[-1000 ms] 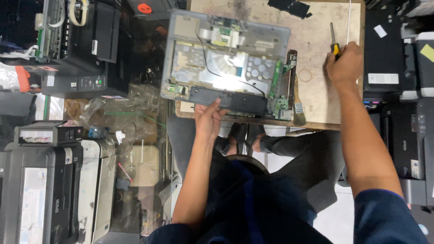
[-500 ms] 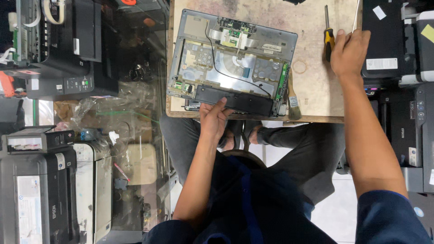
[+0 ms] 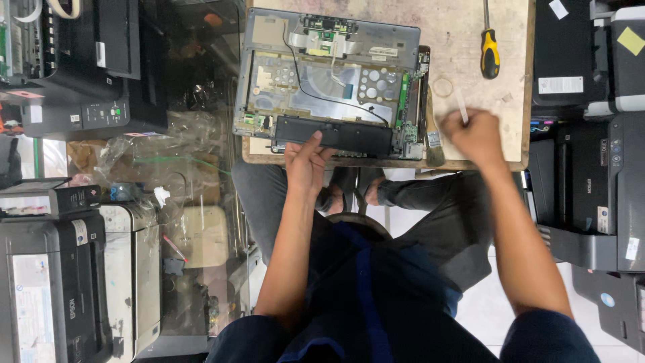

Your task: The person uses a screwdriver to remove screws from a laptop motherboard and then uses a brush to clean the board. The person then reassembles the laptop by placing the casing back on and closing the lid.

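Observation:
An opened laptop base [image 3: 329, 81] with bare circuit boards and cables lies on a small wooden table [image 3: 457, 40]. My left hand [image 3: 306, 161] rests on the black battery strip [image 3: 349, 138] along the laptop's near edge. My right hand [image 3: 477, 134] hovers over the table's near right corner, fingers closed on a small pale stick-like piece [image 3: 462, 107]. A yellow-and-black screwdriver [image 3: 489, 47] lies on the table beyond that hand, apart from it.
Black printers [image 3: 591, 168] stand at the right, more printers and devices [image 3: 60, 269] at the left. A glass cabinet with plastic bags [image 3: 175, 175] sits left of the table. My legs are under the table's near edge.
My right hand has let go of the screwdriver, which now lies on the table, and has moved toward me to the table's near right corner. My left hand stays on the battery strip.

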